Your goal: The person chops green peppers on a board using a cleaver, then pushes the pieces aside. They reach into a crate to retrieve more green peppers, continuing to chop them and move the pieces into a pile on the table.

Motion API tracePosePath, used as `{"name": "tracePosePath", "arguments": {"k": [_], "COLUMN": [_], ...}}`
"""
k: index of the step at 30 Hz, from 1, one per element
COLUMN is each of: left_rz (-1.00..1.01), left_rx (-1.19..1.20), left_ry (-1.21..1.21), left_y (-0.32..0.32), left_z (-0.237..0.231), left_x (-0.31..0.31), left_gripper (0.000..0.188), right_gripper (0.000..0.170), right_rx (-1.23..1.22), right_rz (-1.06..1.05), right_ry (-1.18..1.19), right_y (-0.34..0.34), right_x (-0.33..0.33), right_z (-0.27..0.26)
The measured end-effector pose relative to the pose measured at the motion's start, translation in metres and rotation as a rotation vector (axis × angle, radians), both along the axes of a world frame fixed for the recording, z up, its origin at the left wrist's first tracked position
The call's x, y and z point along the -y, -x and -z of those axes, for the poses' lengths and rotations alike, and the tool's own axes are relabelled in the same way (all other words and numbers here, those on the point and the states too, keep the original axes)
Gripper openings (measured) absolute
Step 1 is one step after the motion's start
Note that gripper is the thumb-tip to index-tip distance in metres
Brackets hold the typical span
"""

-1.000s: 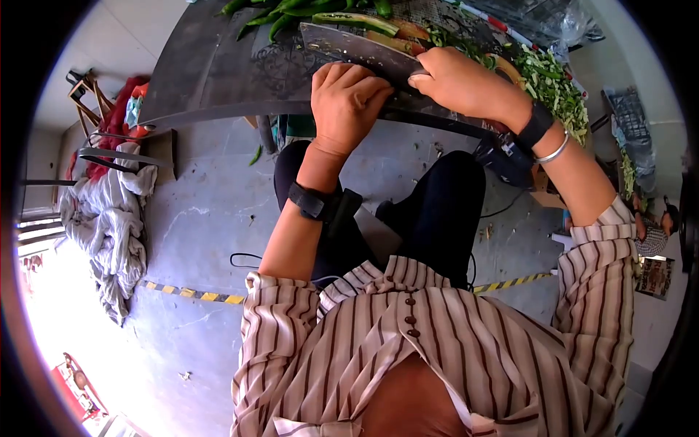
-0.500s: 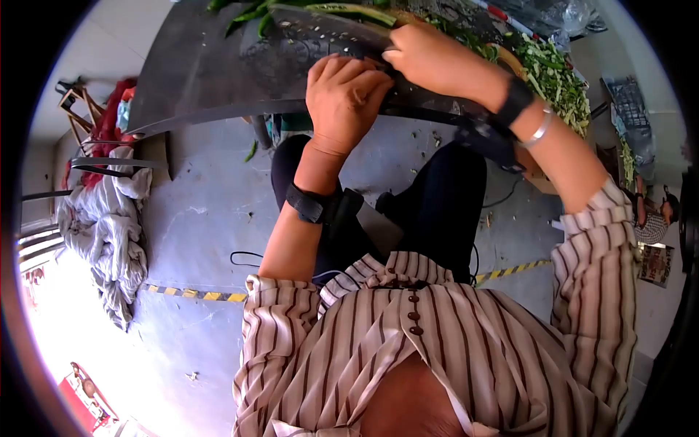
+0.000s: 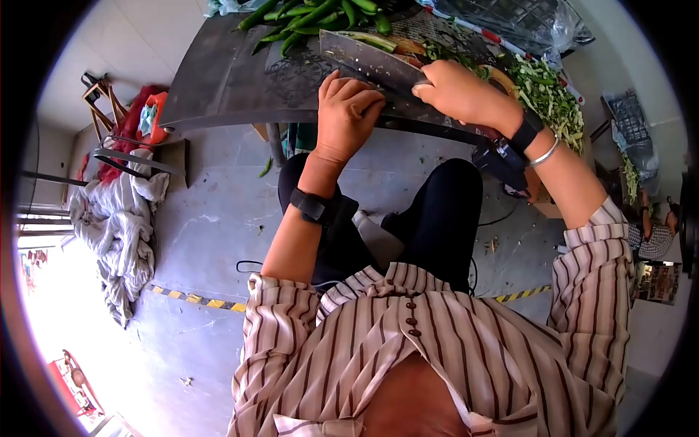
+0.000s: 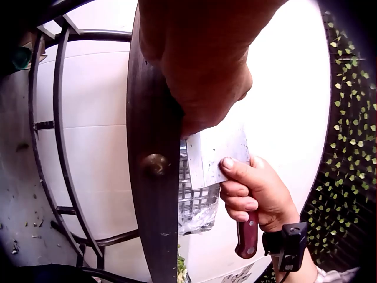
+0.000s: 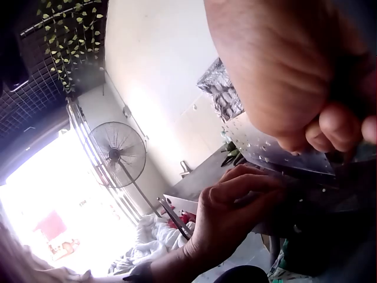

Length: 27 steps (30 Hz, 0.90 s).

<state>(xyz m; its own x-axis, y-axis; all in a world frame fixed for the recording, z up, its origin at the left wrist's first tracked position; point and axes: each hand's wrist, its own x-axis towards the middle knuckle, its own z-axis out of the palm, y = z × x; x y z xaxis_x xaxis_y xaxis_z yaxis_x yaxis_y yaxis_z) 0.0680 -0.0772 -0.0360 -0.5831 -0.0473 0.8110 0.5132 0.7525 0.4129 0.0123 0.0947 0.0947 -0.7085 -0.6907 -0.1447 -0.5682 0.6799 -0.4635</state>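
Observation:
My right hand (image 3: pixel 470 95) grips a wide-bladed cleaver (image 3: pixel 371 62), whose dark red handle shows in the left wrist view. Pale bits cling to the blade, which reaches out leftward just beyond my left fingers. Bent at the knuckles, my left hand (image 3: pixel 348 113) rests at the near edge of the dark table (image 3: pixel 218 84); whatever lies beneath its fingers is hidden, so I cannot tell what it holds. Whole green peppers (image 3: pixel 320 18) are heaped at the far side. A cut-open pepper (image 3: pixel 371 40) lies behind the blade, and shredded green pepper (image 3: pixel 546 95) is piled to the right.
The table's curved near edge runs above my knees. On the floor at left lie crumpled grey cloth (image 3: pixel 113 233) and a metal-framed seat (image 3: pixel 138 160). A clear plastic-wrapped stack (image 3: pixel 539 25) sits beyond the table. A standing fan (image 5: pixel 115 153) shows in the right wrist view.
The cleaver and right hand moved in toward my left hand half a second ago, blurred, and have since drawn back to the right. My left hand keeps its place at the edge.

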Motion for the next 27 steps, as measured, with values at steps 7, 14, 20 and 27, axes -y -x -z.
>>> {"name": "tracePosePath", "arguments": {"k": [7, 14, 20, 27], "left_rz": [-0.030, -0.036, -0.021, -0.011], "left_rx": [-0.027, -0.057, -0.072, -0.005], "left_ry": [0.018, 0.006, 0.008, 0.015], "left_y": [0.001, 0.003, 0.007, 0.002], "left_z": [0.000, -0.001, 0.001, -0.003], "left_x": [0.000, -0.006, -0.006, 0.000], "left_gripper": [0.009, 0.006, 0.005, 0.003], "right_gripper": [0.032, 0.031, 0.027, 0.030], "right_rx": [-0.039, 0.103, 0.121, -0.005], "right_rz": [-0.068, 0.029, -0.010, -0.028], "right_ry": [-0.023, -0.099, -0.107, -0.004], "right_y": [-0.001, -0.004, 0.011, 0.016], "right_x": [-0.002, 0.003, 0.027, 0.047], "right_z": [0.005, -0.010, 0.006, 0.021]}}
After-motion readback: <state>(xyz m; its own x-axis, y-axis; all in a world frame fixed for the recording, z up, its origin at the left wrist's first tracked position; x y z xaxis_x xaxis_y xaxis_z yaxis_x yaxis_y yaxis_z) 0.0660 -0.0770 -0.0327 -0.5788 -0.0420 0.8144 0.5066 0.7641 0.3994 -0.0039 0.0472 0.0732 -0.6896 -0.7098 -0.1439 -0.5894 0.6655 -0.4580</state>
